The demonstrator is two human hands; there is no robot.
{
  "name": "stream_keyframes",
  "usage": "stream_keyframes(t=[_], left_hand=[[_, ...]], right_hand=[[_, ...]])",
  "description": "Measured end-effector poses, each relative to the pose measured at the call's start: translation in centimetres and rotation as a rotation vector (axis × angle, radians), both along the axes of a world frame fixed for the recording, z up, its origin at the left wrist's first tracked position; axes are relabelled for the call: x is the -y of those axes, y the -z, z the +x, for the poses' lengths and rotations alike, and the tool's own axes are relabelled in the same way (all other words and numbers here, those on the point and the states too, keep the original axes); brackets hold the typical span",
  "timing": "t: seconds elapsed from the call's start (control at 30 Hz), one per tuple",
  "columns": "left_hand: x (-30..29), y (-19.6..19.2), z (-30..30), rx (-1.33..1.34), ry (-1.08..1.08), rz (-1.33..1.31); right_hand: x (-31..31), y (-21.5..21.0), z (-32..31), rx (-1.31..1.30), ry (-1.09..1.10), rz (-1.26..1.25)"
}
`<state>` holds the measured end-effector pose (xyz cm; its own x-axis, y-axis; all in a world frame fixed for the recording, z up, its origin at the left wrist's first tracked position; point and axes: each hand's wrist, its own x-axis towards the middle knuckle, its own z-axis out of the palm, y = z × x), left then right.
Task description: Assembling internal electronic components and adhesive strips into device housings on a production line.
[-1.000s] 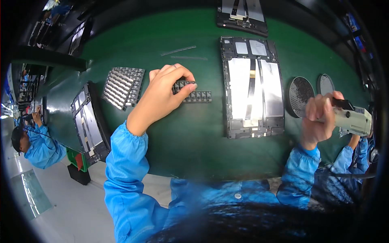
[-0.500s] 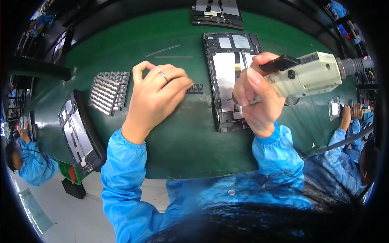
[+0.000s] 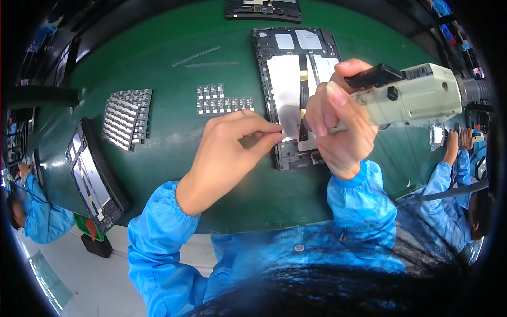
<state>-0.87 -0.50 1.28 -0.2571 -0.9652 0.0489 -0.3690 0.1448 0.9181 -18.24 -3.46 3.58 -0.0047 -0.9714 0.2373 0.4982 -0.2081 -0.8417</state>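
My right hand [image 3: 346,124] is wrapped round a pale electric screwdriver [image 3: 422,100] with a black lever, its body pointing right and its tip hidden by my fingers. Under it lies an opened tablet-like device [image 3: 283,79], a black frame with silver panels. At this device's lower left edge my left hand [image 3: 227,150] pinches thumb and forefinger together on a small dark piece [image 3: 280,132], too tiny to make out in kind. Just beyond my left hand is a clear sheet of small dark-and-white parts [image 3: 211,100], with some places on it bare.
Stacked sheets of similar parts [image 3: 127,119] lie to the left, beside a second opened device [image 3: 95,174]. A third device [image 3: 264,10] is at the far edge. Two thin clear strips [image 3: 195,56] rest on the green table [image 3: 163,164]. Co-workers in blue sit at both sides.
My left hand has moved right, from over the sheet of parts to the device's edge, uncovering the sheet. The right hand still holds the screwdriver over the device. The view has shifted slightly.
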Motion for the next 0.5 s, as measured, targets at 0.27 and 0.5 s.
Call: stream_keyframes(t=[0.27, 0.5], left_hand=[[0.1, 0.7, -0.4, -0.051, -0.070, 0.012], [0.2, 0.9, -0.2, -0.045, -0.036, -0.017]], right_hand=[[-0.2, 0.2, -0.1, -0.052, -0.041, 0.016], [-0.2, 0.2, 0.6, -0.065, -0.025, 0.027]])
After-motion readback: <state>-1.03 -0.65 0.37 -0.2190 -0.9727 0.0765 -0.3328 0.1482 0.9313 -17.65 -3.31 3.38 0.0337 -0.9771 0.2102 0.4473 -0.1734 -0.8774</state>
